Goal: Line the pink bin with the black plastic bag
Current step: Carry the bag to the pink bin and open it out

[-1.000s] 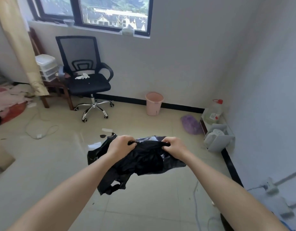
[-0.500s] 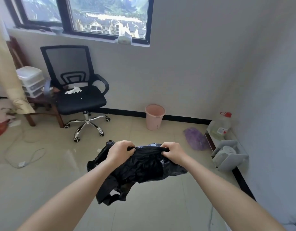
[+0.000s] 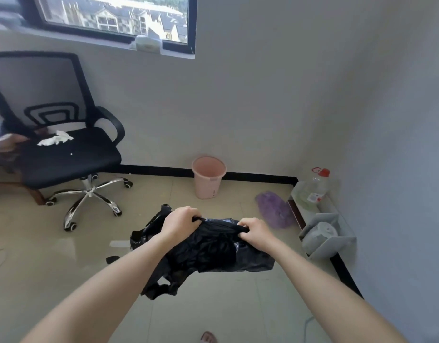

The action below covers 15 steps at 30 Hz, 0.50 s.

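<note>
A crumpled black plastic bag [image 3: 213, 251] hangs in the air in front of me, above the tiled floor. My left hand [image 3: 180, 220] grips its top edge on the left and my right hand [image 3: 254, 231] grips the same edge on the right. The edge is stretched between the two fists. The pink bin [image 3: 208, 177] stands upright on the floor against the far wall, beyond the bag. Its inside looks bare.
A black office chair [image 3: 65, 149] with white tissue on its seat stands at the left. A purple bag [image 3: 275, 209] lies right of the bin. A bottle [image 3: 316, 186] and a grey holder with a paper roll [image 3: 324, 233] line the right wall.
The view has moved closer to the bin and the right corner, so the bin and chair look larger. Both hands keep the same grip on the bag.
</note>
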Tool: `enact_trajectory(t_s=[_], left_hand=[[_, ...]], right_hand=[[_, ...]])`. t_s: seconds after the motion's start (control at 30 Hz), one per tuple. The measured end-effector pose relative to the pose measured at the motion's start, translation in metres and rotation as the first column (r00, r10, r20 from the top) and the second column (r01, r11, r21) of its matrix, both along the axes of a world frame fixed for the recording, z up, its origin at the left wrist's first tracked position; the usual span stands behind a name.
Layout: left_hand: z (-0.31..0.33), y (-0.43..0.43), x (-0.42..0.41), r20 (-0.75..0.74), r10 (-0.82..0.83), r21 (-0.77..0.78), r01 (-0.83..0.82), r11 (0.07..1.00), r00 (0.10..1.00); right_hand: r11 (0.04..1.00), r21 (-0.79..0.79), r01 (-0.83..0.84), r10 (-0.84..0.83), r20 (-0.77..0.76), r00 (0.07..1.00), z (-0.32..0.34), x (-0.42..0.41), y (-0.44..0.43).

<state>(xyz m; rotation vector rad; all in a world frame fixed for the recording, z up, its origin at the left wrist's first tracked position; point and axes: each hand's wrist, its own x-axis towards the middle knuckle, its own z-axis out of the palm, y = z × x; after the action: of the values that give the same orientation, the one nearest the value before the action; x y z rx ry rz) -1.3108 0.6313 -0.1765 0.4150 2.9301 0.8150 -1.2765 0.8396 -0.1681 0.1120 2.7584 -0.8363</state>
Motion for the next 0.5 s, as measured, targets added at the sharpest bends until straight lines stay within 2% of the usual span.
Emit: enact_trajectory(t_s=[0.27, 0.5], left_hand=[[-0.001, 0.024, -0.115, 0.003, 0.043, -0.054, -0.043, 0.998, 0.999], [-0.030, 0.029, -0.214, 0.003, 0.028, -0.128, -0.028, 0.991, 1.000]], right_hand=[[0.998, -0.064, 0.003, -0.003, 0.002, 1.000, -0.002, -0.138, 0.030], [0.995, -0.099, 0.028, -0.022, 0.056, 0.998, -0.026, -0.232, 0.035]])
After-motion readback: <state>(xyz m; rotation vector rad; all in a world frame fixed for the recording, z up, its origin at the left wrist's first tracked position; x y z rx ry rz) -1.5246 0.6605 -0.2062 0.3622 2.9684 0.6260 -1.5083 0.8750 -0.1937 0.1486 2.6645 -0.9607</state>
